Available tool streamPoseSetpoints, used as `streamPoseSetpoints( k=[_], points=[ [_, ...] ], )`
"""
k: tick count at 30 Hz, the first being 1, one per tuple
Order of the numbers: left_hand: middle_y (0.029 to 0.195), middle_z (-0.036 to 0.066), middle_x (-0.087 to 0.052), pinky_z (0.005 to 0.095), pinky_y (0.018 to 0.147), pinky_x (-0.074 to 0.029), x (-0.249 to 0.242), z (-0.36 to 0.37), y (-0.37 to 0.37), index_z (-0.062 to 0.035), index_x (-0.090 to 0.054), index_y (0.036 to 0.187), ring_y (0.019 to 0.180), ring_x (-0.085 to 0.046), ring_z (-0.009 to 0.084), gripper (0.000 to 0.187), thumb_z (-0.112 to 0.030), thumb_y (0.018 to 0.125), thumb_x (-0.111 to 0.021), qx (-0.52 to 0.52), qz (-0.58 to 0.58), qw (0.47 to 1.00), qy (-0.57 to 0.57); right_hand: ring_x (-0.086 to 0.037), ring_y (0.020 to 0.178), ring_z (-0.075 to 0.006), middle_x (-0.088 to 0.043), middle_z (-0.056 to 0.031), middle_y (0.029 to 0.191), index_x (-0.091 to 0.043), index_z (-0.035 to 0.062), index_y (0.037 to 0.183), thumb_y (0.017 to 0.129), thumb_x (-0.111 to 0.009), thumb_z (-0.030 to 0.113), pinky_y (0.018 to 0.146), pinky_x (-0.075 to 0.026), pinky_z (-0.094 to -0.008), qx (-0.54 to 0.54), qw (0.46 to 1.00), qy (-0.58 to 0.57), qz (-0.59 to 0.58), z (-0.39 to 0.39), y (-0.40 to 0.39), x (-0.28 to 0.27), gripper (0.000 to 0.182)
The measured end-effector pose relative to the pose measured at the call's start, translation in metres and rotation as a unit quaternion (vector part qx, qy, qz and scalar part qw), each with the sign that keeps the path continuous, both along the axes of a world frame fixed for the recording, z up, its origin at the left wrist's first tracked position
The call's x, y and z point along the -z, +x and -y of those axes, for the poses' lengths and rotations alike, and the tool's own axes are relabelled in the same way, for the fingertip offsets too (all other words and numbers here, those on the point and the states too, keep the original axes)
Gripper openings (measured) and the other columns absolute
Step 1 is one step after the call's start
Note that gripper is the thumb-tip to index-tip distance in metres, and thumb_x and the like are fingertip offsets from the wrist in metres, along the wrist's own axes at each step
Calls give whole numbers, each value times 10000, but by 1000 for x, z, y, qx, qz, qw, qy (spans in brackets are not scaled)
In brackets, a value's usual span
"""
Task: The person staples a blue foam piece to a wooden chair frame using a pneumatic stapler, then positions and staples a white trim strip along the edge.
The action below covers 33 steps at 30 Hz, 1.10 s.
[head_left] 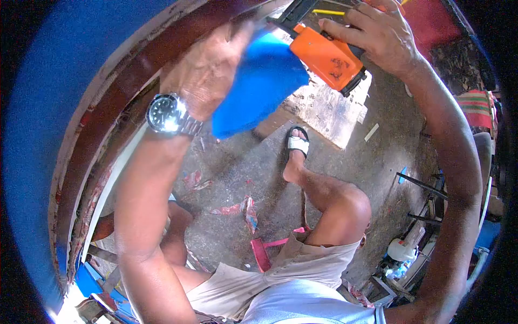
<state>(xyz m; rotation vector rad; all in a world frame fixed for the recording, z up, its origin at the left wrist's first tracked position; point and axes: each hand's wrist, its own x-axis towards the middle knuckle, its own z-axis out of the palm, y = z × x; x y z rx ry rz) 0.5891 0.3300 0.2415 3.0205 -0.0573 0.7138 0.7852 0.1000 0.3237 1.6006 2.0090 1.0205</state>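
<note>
Grasps an orange-and-black staple gun (326, 58) in the right hand (384, 42), high in the view, with fingers bent over its upper side and the grip partly hidden behind them. Holds it slantwise, the long axis of the orange body running from upper left down to lower right. Ends at lower right in a dark cap; meets at upper left a black bar, slanting up and out past the top edge. Points that black end toward the left hand (208, 70), above the blue fabric (261, 89). Cannot tell exactly where the nose sits.

Has the left hand blurred beside that fabric, along the brown edge (143, 54) of a curved blue panel (59, 86); cannot tell whether closed on the cloth or only laid against it. Wears a metal-band wristwatch (164, 113) on the left wrist. Plants one foot in a black-and-white slide sandal (298, 143) on the floor (232, 156), near a worn board (326, 116). Shows cloth scraps (250, 208) and a pink strap (261, 255) lower down, near the light shorts (313, 259).
</note>
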Motion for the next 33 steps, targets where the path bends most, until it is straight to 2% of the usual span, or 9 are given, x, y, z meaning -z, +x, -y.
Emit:
streamPoseSetpoints(
  k=[3, 6, 10, 13, 16, 19, 22, 25, 33],
  points=[
    [1144, 230, -633, 452, 800, -584, 2, -1, 0, -148, -569, 1428, 944, -693, 399, 495, -56, 950, -475, -18, -8, 1000, 10, -555, 717, -148, -522, 57, 755, -666, 299, 1111, 806, -639, 198, 766, -353, -406, 41, 998, 6, -51, 0, 0, 5, 323],
    [1137, 232, -637, 452, 793, -582, 3, -1, 0, -138, -578, 1416, 938, -691, 398, 483, -51, 954, -467, 1, 18, 1000, -12, -628, 990, -166, -615, 36, 963, -570, 350, 1370, 839, -662, 148, 979, -348, -448, 58, 996, 39, -57, 6, 23, 27, 576],
    [1118, 216, -639, 454, 775, -579, -3, 1, -1, -109, -588, 1394, 920, -687, 395, 461, -43, 957, -456, 20, 24, 999, -35, -629, 1020, -167, -619, 36, 974, -577, 352, 1359, 829, -678, 149, 990, -342, -448, 68, 997, 3, -47, 8, 8, 23, 575],
    [1093, 198, -638, 449, 762, -579, 4, -5, 1, -84, -605, 1355, 909, -685, 392, 422, -47, 958, -467, 46, 48, 998, -22, -630, 1022, -169, -623, 37, 982, -577, 354, 1360, 833, -679, 140, 1010, -339, -455, 78, 996, -10, -52, 10, 7, 26, 578],
    [1076, 184, -636, 440, 745, -582, 6, -6, 1, -70, -623, 1305, 892, -686, 386, 372, -51, 954, -498, 48, 56, 997, -18, -544, 720, -140, -514, 63, 747, -665, 300, 1096, 809, -643, 176, 776, -350, -404, -44, 998, 41, -17, 0, 8, 20, 314],
    [1063, 162, -635, 434, 719, -586, 12, -13, 2, -70, -633, 1271, 866, -688, 377, 339, -47, 949, -527, 40, 70, 997, 13, -630, 1020, -161, -623, 43, 980, -572, 356, 1361, 850, -655, 141, 1012, -340, -459, 58, 998, 24, -20, 8, 10, 34, 561],
    [1058, 141, -636, 435, 694, -587, 12, -12, 0, -80, -637, 1266, 838, -687, 368, 334, -47, 946, -545, 31, 52, 998, -3, -622, 1031, -157, -625, 42, 1001, -560, 356, 1369, 867, -622, 149, 971, -353, -447, 55, 998, 20, -4, 9, 10, 35, 548],
    [1045, 128, -633, 439, 683, -587, 13, -12, 1, -92, -640, 1269, 824, -686, 364, 337, -53, 945, -557, 36, 52, 998, -10, -533, 720, -134, -511, 69, 740, -664, 298, 1084, 811, -653, 160, 791, -347, -402, -66, 992, 105, -11, -3, 5, 33, 306],
    [1028, 126, -624, 439, 688, -581, 12, -12, 2, -76, -643, 1268, 814, -682, 361, 343, -32, 936, -566, 46, 74, 996, 6, -536, 726, -129, -521, 69, 747, -675, 305, 1096, 805, -662, 163, 816, -338, -416, -43, 993, 103, -43, -3, 5, 38, 324]
  ],
)
